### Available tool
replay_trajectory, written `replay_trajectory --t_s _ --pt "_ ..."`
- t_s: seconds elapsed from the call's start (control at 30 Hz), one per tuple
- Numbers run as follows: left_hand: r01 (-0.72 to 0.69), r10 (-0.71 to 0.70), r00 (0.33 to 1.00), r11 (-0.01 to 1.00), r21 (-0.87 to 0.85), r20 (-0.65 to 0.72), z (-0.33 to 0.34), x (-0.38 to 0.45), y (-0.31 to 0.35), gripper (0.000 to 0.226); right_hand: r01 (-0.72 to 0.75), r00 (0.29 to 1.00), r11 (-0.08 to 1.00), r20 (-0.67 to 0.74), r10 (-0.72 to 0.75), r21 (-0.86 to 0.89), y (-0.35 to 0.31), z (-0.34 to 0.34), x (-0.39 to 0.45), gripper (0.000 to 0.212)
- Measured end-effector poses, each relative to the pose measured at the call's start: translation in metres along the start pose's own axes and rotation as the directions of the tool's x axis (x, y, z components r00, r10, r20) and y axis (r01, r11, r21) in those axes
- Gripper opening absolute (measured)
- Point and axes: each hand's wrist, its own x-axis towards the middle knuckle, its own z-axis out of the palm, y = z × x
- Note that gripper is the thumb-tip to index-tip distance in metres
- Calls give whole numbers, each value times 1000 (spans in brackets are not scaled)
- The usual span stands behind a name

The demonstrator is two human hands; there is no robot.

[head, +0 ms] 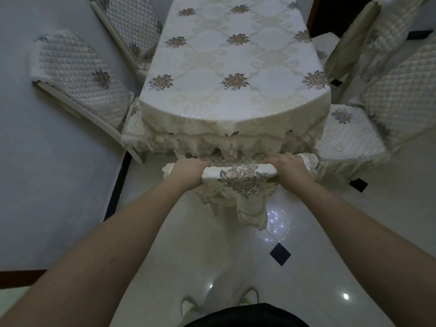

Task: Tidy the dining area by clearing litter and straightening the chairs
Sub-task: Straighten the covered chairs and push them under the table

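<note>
Low in the middle of the frame stands the near chair (pixel 238 175), its covered top rail with the embroidered flower facing us, tucked right against the hanging lace edge of the tablecloth (pixel 212 67). The left hand (pixel 188 172) grips the rail's left end, fingers curled over the far side, and the right hand (pixel 286 167) clamps the right end the same way, both arms stretched out straight from the bottom of the frame. The chair's cover hangs down in loose folds below the rail, over the glossy pale floor (pixel 354 244) with its small black diamond tiles. Above, the table (pixel 151 128) runs up the centre, draped in the cream cloth dotted with brown flower motifs. On the left side two quilted chairs (pixel 77 74) lean out at an angle from the table, close to the pale wall (pixel 35 161). On the right, more quilted chairs (pixel 349 128) sit beside the table, one seat showing plainly. At the very bottom, the person's light shoes (pixel 249 297) peek out on the tiles.
</note>
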Motion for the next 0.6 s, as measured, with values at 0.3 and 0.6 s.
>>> replay_trajectory --t_s 0.3,0.6 --pt "96 -103 990 993 -69 -96 14 -4 2 37 6 999 995 53 -1 -98 3 -6 2 53" --pt "91 -177 953 941 -326 -245 40 -29 0 52 -39 983 974 164 77 -224 -11 -14 5 39"
